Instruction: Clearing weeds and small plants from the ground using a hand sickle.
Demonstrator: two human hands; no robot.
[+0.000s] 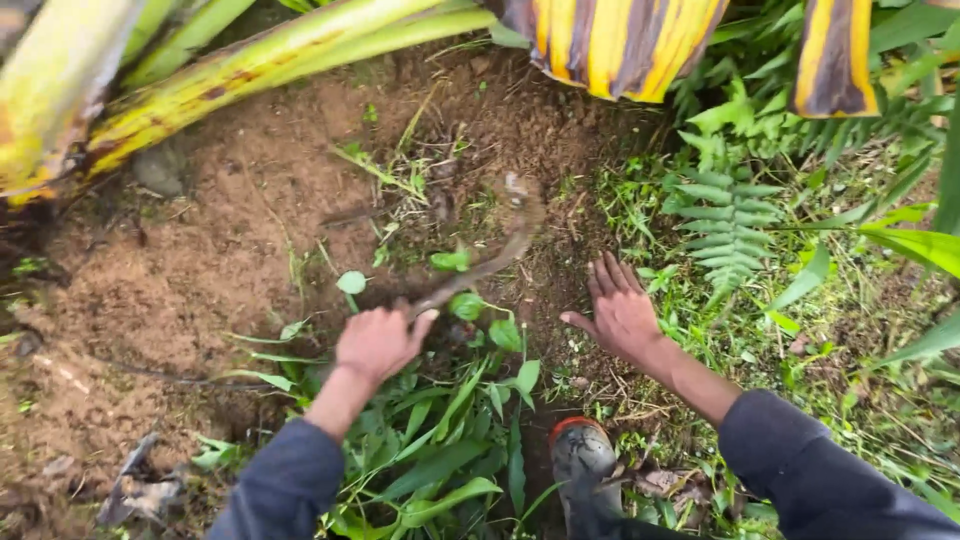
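The left hand (378, 342) grips a curved sickle (490, 255) whose blade extends up-right over the soil (200, 260), while the right hand (620, 312), fingers spread, hovers just right of it.

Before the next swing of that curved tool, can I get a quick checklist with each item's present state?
1. Left hand closed on the tool handle: ok.
2. Curved blade sharply visible: not ok, motion-blurred.
3. Right hand apart from the blade: ok, open, fingers spread over the ground.
4. Boot behind both hands: ok.
5. Leafy weeds under the left arm: ok, present.
6. Blade touching the soil: cannot tell.
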